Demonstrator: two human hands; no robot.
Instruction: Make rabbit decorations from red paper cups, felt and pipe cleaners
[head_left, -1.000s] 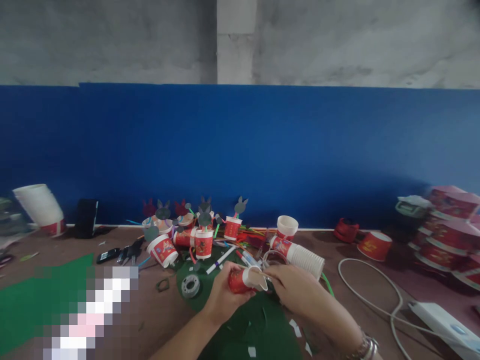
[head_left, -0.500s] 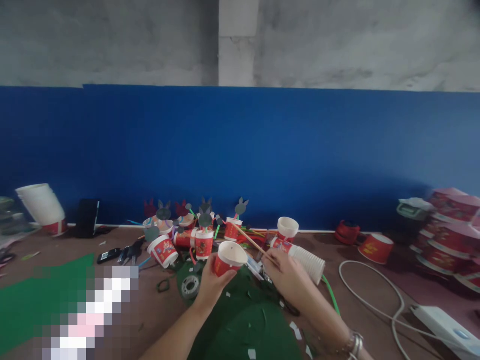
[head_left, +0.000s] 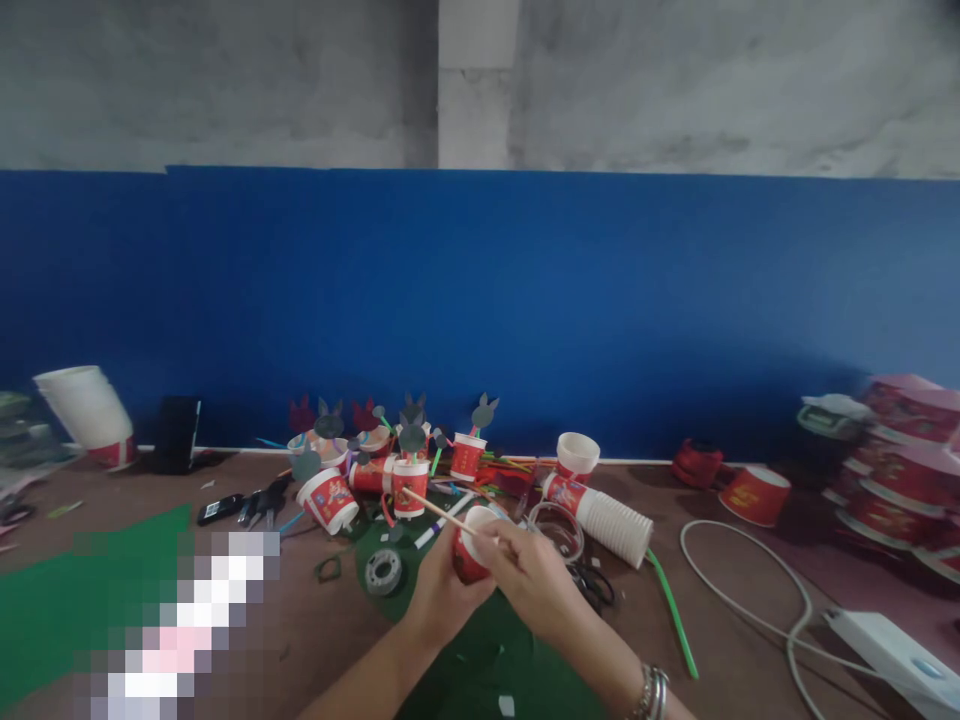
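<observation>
In the middle of the view, my left hand (head_left: 441, 598) wraps round a red and white paper cup (head_left: 468, 562), which is tilted. My right hand (head_left: 534, 582) pinches a thin wooden stick (head_left: 441, 514) and lies across the front of the cup. The stick slants up to the left past the cup's rim; the right fingers hide its lower end. Beyond the hands, several red paper cups (head_left: 409, 490) carry dark rabbit-head cutouts (head_left: 484, 411). A white marker (head_left: 445, 520) and a roll of tape (head_left: 383, 572) lie close to my left hand.
A nested stack of cups (head_left: 611, 525) lies right of my hands, near black scissors (head_left: 595, 588) and a green pipe cleaner (head_left: 679, 625). A white cable (head_left: 795, 590) loops beside a power strip (head_left: 896, 660). Red tubs (head_left: 900, 480) are piled far right. Behind stands a blue wall (head_left: 480, 300).
My right hand has moved left and down to the cup, bringing the stick across its rim. The cup has shifted slightly right and lower, uncovering the marker and scissors.
</observation>
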